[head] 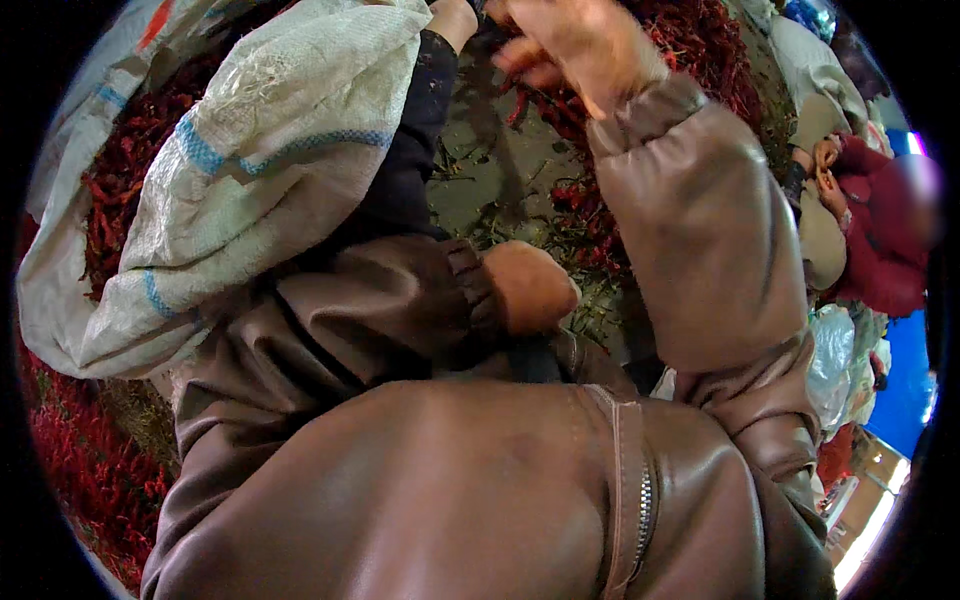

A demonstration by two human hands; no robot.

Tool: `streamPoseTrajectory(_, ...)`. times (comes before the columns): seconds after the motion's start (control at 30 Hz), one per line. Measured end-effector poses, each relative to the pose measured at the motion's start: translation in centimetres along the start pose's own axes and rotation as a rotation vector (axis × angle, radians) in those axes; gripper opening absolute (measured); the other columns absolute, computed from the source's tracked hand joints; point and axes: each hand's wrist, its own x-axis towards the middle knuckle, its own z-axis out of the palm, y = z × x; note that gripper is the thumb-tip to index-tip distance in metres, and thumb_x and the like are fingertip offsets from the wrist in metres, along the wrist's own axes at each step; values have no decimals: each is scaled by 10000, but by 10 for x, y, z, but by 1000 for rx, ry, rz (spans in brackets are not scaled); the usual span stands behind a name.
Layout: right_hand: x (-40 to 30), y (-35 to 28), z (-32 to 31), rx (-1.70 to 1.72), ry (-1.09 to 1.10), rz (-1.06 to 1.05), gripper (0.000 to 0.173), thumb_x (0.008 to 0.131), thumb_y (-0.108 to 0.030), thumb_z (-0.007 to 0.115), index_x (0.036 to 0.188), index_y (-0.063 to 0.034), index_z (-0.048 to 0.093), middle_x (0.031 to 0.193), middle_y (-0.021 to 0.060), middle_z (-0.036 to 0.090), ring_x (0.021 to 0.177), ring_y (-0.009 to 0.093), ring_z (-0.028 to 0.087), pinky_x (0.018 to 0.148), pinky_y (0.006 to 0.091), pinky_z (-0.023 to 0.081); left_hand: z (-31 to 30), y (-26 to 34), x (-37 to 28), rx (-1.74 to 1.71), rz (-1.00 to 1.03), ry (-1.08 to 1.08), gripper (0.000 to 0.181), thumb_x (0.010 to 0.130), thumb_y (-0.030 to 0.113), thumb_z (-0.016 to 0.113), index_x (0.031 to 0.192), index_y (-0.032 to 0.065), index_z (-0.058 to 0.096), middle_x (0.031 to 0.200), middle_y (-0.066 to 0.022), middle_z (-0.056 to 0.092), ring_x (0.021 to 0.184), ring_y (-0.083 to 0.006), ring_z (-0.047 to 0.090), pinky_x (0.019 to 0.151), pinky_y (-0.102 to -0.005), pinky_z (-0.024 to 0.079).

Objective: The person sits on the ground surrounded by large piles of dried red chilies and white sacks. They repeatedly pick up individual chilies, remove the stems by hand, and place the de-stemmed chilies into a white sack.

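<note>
My left hand [529, 289] is low in front of my jacket, its back towards me. Its fingers curl out of sight, so whatever may be in them is hidden. Farther out, at the top of the view, my right hand [581, 49] is blurred by motion above dried red chili peppers [709, 56]. Whether it grips any of them does not show. More red chilies [589, 225] lie on the floor below the right sleeve, among green-yellow stem bits [517, 221].
A white woven sack [300, 97] with blue stripes drapes over my left side, with red chilies [135, 161] beside it. A larger chili heap [97, 465] lies lower left. At right sits another person in maroon [870, 232], near a clear plastic bag [831, 360].
</note>
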Motion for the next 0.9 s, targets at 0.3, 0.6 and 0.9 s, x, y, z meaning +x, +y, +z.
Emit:
streamPoseTrajectory(0.3,-67,202,-16,-991,-502,415,315,634,-234,552,862,-49,439,818,157,504,792,297,479,662,359,386,7,-4,-2,37,47,142,105,620,145,436,660,63,489,631,-84,527,610,-231,519,515,-327,411)
streamPoseTrajectory(0.6,-114,173,-52,15,-45,470,309,668,-82,478,963,-30,404,855,90,496,692,179,508,599,270,407,9,-6,6,52,46,23,126,608,164,463,651,50,496,626,-113,520,610,-266,520,518,-360,421)
streamPoseTrajectory(0.9,-151,114,-59,779,85,373,354,666,-100,547,970,-44,374,921,130,472,681,186,524,580,281,450,-10,-8,9,-277,-195,262,227,692,222,444,788,22,494,760,-146,508,752,-271,486,659,-348,381)
